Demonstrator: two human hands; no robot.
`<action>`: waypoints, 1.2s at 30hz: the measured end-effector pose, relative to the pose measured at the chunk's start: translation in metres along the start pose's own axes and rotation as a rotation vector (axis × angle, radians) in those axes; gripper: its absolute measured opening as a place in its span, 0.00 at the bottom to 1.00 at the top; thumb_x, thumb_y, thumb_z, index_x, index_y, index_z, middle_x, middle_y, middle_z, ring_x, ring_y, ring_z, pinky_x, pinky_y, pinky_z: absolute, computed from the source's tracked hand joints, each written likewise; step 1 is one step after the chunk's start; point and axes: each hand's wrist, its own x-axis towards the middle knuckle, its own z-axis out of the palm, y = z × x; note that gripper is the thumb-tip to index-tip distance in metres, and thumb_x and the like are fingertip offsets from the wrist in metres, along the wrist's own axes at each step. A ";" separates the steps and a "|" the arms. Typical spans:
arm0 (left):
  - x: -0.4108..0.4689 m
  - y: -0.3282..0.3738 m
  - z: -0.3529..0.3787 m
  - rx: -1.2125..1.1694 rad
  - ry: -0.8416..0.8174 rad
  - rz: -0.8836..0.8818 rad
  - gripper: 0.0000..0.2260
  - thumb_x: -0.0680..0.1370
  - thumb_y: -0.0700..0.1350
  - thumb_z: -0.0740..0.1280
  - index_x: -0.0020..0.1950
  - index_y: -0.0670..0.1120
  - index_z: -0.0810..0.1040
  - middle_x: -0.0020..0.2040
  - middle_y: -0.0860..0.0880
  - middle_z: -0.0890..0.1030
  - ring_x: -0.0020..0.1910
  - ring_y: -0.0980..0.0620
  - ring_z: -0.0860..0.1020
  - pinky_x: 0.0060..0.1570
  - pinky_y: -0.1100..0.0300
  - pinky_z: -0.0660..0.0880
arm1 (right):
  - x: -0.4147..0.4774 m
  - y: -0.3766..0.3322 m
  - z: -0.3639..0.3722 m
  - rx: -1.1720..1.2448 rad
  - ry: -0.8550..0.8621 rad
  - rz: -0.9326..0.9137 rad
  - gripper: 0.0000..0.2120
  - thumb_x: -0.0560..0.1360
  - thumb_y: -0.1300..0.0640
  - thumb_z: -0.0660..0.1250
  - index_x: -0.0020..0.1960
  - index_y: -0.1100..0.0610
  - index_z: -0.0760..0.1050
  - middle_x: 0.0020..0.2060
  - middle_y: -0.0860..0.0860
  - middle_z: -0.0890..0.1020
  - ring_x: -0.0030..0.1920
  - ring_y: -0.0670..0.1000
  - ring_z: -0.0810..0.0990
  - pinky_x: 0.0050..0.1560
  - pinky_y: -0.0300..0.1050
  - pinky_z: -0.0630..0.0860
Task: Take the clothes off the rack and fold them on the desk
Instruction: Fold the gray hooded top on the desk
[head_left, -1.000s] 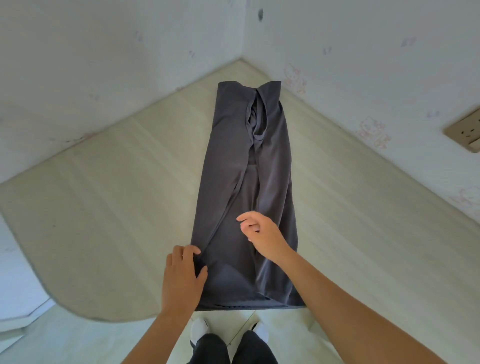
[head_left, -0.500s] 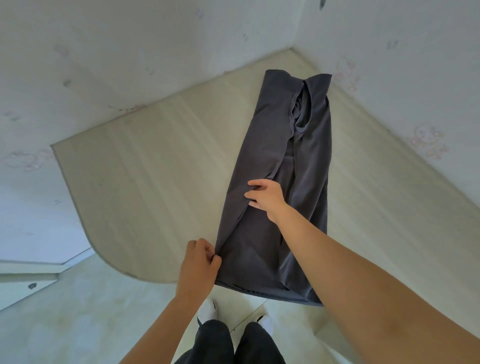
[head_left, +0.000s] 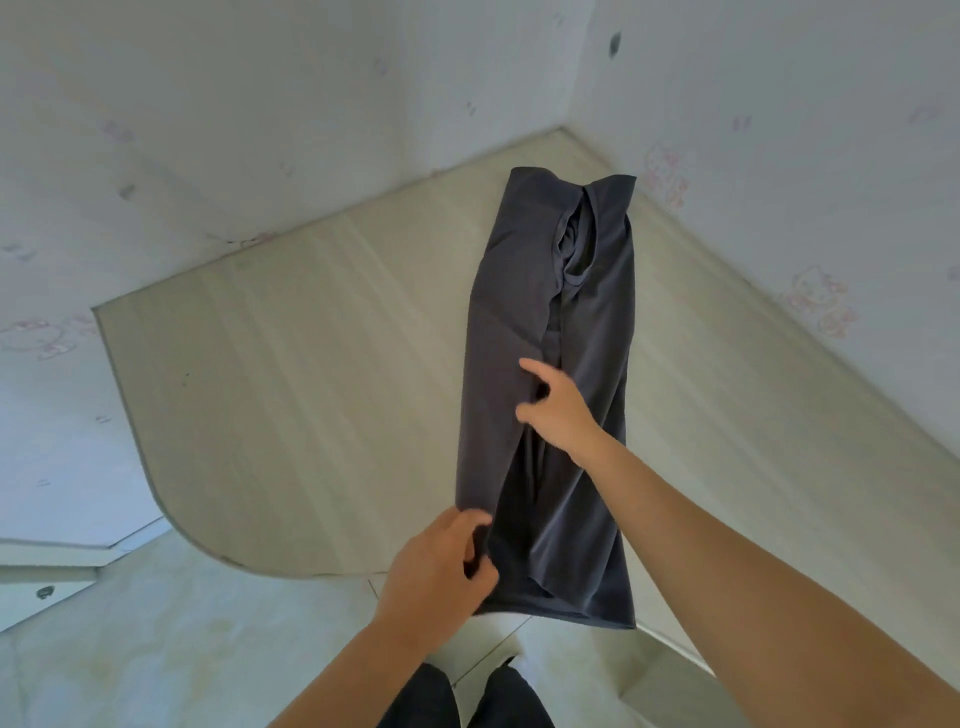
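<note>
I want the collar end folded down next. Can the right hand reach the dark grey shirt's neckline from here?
Probably yes. The right hand is over the middle of the dark grey shirt; only flat cloth lies between it and the neckline, though it would have to stretch forward.

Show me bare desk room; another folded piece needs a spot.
Widest bare desk lies left of the dark garment, bordered by the left wall and curved front edge. A narrower strip runs between garment and right wall. Crowded: its near half, around left hand and right hand.

Matt cloth garment (head_left: 587, 332), pale wood-grain desk (head_left: 311, 374)
</note>
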 end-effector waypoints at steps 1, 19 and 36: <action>0.000 -0.001 0.006 0.057 -0.081 -0.016 0.15 0.78 0.56 0.64 0.63 0.56 0.72 0.44 0.59 0.72 0.43 0.59 0.75 0.51 0.66 0.75 | -0.004 0.011 -0.007 -0.103 -0.062 0.046 0.33 0.72 0.65 0.68 0.74 0.50 0.65 0.66 0.53 0.70 0.61 0.53 0.75 0.63 0.46 0.74; 0.008 -0.026 0.015 0.154 -0.121 -0.042 0.25 0.73 0.44 0.71 0.67 0.53 0.66 0.60 0.55 0.69 0.52 0.54 0.74 0.53 0.65 0.76 | -0.101 0.061 0.029 -0.124 -0.322 -0.029 0.14 0.71 0.64 0.72 0.54 0.53 0.77 0.48 0.48 0.81 0.45 0.46 0.82 0.51 0.40 0.79; -0.005 -0.036 0.001 -0.371 0.145 -0.266 0.05 0.77 0.40 0.65 0.41 0.42 0.74 0.36 0.44 0.77 0.35 0.47 0.74 0.38 0.57 0.71 | -0.137 0.060 0.075 -0.443 0.123 -0.411 0.03 0.79 0.53 0.63 0.52 0.50 0.73 0.48 0.43 0.74 0.46 0.44 0.76 0.43 0.38 0.78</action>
